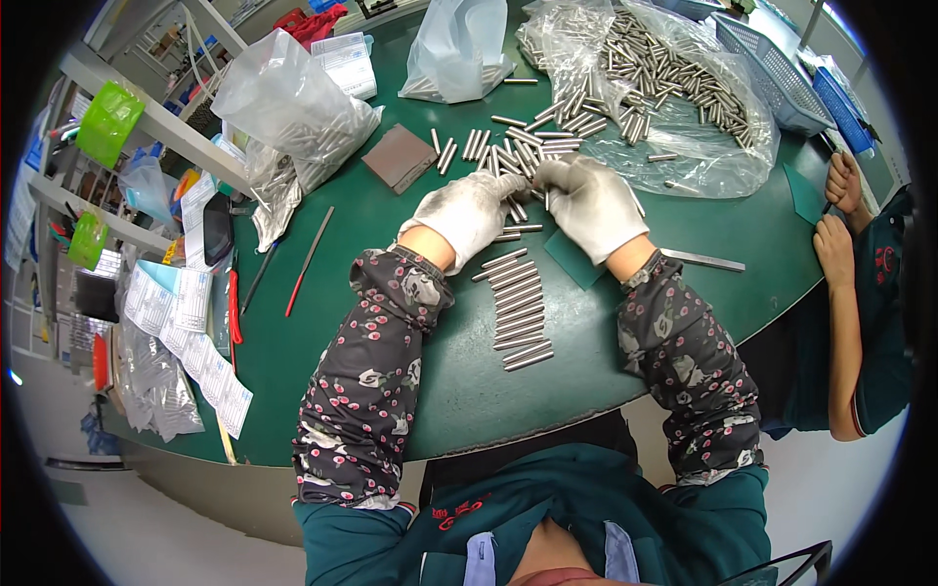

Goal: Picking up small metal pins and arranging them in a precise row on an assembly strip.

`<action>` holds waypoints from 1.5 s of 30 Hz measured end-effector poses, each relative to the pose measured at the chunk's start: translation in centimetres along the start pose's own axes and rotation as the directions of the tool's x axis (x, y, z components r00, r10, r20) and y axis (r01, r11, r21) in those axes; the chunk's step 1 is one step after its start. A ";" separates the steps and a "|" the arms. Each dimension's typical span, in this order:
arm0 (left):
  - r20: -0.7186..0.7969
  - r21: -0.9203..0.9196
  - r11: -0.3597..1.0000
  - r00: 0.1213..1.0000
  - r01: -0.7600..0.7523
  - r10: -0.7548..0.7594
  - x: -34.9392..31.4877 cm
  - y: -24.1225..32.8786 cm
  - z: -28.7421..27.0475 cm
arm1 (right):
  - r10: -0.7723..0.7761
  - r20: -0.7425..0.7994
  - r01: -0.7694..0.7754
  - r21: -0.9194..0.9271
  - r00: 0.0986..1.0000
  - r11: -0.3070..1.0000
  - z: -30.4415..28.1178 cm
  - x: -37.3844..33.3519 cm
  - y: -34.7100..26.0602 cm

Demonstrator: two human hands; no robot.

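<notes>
My left hand (459, 217) and right hand (593, 205), both gloved in white, were at the upper centre of the frame, fingers bent and drawn narrow at the loose pins (521, 142); I could not tell whether either gripped one. Below, around the centre, a column of pins (519, 303) lay side by side on the green counter (459, 391). More pins lay heaped on a clear bag (723, 176) at upper right. A brown block (400, 157) sat upper left of centre, and a bar (703, 260) right of centre.
</notes>
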State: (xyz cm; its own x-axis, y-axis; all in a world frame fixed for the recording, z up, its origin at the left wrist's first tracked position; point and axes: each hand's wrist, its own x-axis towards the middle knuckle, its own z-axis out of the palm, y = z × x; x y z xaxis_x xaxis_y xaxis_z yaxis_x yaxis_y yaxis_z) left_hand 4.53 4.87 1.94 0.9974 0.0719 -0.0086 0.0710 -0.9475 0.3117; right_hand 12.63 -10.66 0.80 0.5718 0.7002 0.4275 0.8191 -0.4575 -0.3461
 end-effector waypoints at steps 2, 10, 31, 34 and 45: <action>0.030 -0.055 0.998 1.000 0.003 -0.001 0.1 0.9 -0.7 | 0.098 -0.165 -0.028 0.383 0.981 0.924 0.2 -0.1 0.8; -0.193 -0.077 0.997 0.981 -0.001 -0.014 -1.2 -0.1 0.5 | 0.331 -0.005 -0.220 0.736 0.944 0.641 1.4 -0.1 0.1; -0.402 -0.907 0.318 0.792 -0.276 -0.460 -3.5 0.2 3.7 | -0.070 -0.065 0.082 0.205 0.995 0.975 2.0 -0.9 -0.8; -0.365 -0.931 0.188 0.796 -0.313 -0.483 -3.0 0.9 4.1 | -0.146 0.055 0.140 0.102 0.988 0.985 1.6 -1.2 -1.8; -0.422 -0.033 0.999 0.906 0.016 -0.029 -4.2 -0.9 2.4 | -0.117 0.187 0.159 -0.224 0.975 0.962 -0.1 -0.8 -1.5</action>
State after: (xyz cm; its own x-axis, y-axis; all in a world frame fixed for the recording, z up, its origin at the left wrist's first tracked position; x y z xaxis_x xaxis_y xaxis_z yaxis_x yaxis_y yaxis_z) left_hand 0.26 4.73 -0.56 0.8958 0.2239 0.3839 0.0867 -0.9353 0.3431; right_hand 10.89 -10.60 1.07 0.4528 0.8390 0.3018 0.8888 -0.4516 -0.0781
